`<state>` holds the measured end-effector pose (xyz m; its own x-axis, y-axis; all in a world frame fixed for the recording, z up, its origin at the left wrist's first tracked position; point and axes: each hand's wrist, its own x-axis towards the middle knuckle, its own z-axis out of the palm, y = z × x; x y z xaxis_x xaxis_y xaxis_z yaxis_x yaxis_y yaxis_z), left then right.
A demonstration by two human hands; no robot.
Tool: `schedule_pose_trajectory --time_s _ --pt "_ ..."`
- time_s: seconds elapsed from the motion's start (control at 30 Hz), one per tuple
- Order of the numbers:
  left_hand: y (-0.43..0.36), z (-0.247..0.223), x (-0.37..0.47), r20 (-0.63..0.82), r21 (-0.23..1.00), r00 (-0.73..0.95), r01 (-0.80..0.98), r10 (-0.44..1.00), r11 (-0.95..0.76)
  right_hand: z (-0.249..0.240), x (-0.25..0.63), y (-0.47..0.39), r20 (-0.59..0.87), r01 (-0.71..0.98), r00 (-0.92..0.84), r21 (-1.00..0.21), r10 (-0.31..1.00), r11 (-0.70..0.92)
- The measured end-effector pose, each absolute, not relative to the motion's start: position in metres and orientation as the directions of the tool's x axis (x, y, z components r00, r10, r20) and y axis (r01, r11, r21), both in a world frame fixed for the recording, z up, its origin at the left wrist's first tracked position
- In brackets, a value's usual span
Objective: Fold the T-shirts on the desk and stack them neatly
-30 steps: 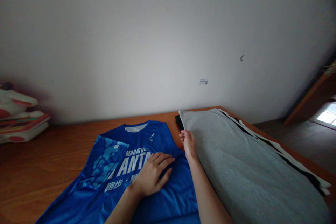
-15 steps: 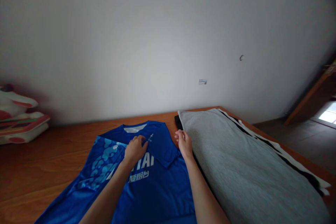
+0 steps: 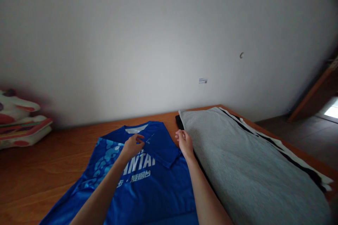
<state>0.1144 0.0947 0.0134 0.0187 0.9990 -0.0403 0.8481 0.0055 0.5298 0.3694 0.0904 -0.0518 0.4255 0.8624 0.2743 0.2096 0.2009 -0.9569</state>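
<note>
A blue shirt [image 3: 158, 190] with white lettering lies front up on a wooden surface [image 3: 66, 147], its collar toward the wall. One sleeve is folded in over the chest. Over the upper chest is my left hand [image 3: 134, 145], fingers curved and apart, holding nothing. My right hand [image 3: 185, 143] is between the shirt's right side and a grey cloth [image 3: 232, 147]; its fingers are curled together, and whether anything is in them cannot be made out.
Black and white cloth [image 3: 280, 147] shows along the grey cloth's far edge. A red and white figure [image 3: 22, 121] stands at the far left. Behind is a pale wall [image 3: 132, 42] with a small label [image 3: 203, 81]. A brown door frame [image 3: 311, 95] is at the right.
My left hand has moved slightly left, uncovering more of the lettering. My right hand has stayed nearly in place. The view has shifted a little.
</note>
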Motion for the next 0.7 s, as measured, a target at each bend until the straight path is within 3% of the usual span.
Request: schedule_pose_trajectory --time_s 0.2,0.4,0.53,0.7 --pt "0.086 0.01 0.108 0.031 0.505 0.041 0.862 0.999 -0.051 -0.05 0.369 0.086 0.303 0.295 0.357 -0.934 0.884 0.201" --pt "0.04 0.01 0.144 0.209 0.432 0.34 0.809 0.917 -0.398 -0.047 0.369 0.083 0.318 0.355 0.311 -0.913 0.895 0.201" --pt "0.011 0.003 0.169 0.177 0.305 0.587 0.731 0.79 -0.611 -0.044 0.37 0.083 0.325 0.377 0.31 -0.905 0.893 0.198" --pt "0.002 0.005 0.182 0.083 0.259 0.628 0.736 0.774 -0.626 -0.039 0.37 0.079 0.357 0.427 0.307 -0.88 0.882 0.208"
